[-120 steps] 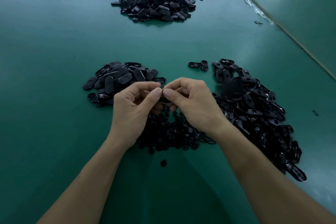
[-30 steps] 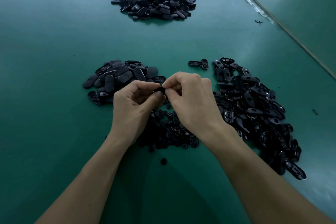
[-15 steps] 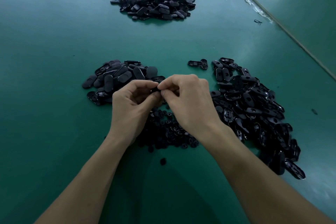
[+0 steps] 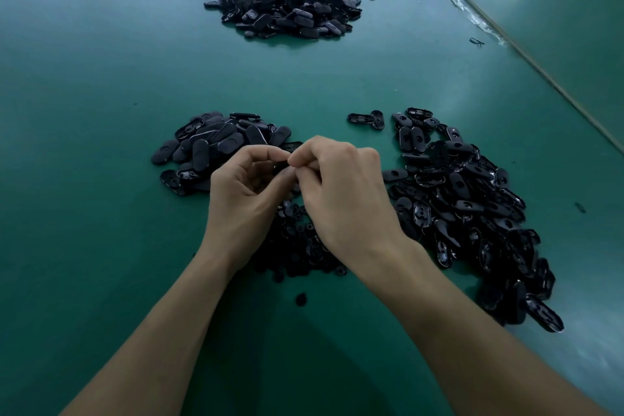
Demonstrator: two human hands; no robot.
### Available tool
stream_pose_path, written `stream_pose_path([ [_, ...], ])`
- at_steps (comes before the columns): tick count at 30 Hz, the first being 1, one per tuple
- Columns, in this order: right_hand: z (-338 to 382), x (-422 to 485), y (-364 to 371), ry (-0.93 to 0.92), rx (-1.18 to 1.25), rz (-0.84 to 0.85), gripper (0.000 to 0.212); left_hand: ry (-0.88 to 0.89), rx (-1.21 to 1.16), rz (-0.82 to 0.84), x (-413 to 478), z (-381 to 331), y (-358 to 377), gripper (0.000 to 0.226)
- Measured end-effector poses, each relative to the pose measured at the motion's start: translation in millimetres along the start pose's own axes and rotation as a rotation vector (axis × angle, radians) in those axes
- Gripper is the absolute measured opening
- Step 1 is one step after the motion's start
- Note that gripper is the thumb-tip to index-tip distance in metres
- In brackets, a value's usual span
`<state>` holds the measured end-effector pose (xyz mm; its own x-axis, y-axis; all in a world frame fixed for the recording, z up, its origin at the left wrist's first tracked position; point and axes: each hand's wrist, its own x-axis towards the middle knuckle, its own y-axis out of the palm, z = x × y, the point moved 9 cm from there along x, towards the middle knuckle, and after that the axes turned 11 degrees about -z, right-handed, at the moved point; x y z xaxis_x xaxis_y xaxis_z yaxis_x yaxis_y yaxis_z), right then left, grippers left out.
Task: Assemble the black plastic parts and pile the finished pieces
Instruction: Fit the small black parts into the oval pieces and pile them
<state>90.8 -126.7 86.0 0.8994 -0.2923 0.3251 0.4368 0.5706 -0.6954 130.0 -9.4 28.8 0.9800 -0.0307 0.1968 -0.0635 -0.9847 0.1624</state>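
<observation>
**Part [image 4: 280,166] pinched above green table [image 4: 101,78]**

A small black part is held between the two hands, just above the near middle of the table. It is clamped between the thumb and curled forefinger of the left hand [image 4: 243,199]. The thumb and forefinger tips of the right hand [image 4: 341,199] are pressed together on it from the other side. The remaining fingers of both hands are curled inward. Most of the part is hidden by the fingers, so its shape cannot be told.

Directly beneath the hands, a middle pile [image 4: 304,246] of small round black pieces is spread on the table, partly covered by the wrists. One stray piece [image 4: 301,299] is seen just nearer than it.

A left pile [image 4: 216,145] of smooth oval covers is heaped beyond the left hand. A larger right pile [image 4: 466,206] of oval shells, many lying hollow side up, is stretched along the right, from beyond the right hand to beside the right forearm. Two loose shells [image 4: 366,119] are laid touching each other between these two piles, just beside the right one. A far pile [image 4: 287,3] of oval pieces is set well apart at the far side of the table.

A second table [image 4: 557,27] is butted against the right edge, and crumpled tape [image 4: 469,10] is stuck along the seam.
</observation>
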Motion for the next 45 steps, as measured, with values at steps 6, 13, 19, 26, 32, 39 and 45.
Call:
stream_pose_path([
  [6,-0.6,4.5,-2.7,-0.004,0.046,0.027,0.017,-0.005,0.032,-0.014,0.9,1.2,0.2,0.021],
  [13,-19.3,14.7,-3.4,0.055,0.124,0.112,0.022,-0.079,0.014,-0.034,1.7,5.8,0.3,0.022],
  [19,-28.1,17.9,-0.2,0.086,0.208,0.164,0.014,-0.101,-0.020,-0.051,1.0,6.2,-1.8,0.024],
  [26,-31.1,16.7,3.7,0.096,0.209,0.225,0.010,-0.116,-0.043,-0.067,0.6,7.8,-2.5,0.021],
  [32,-29.8,15.8,2.7,0.090,0.165,0.216,0.008,-0.125,-0.031,-0.058,0.7,8.6,-1.0,0.023],
  [39,-31.2,15.4,2.2,0.115,0.181,0.190,0.008,-0.129,-0.044,-0.083,0.2,7.0,-3.2,0.020],
  [45,-29.1,15.4,1.8,0.091,0.186,0.190,0.011,-0.114,-0.026,-0.118,0.4,8.3,-6.7,0.023],
])
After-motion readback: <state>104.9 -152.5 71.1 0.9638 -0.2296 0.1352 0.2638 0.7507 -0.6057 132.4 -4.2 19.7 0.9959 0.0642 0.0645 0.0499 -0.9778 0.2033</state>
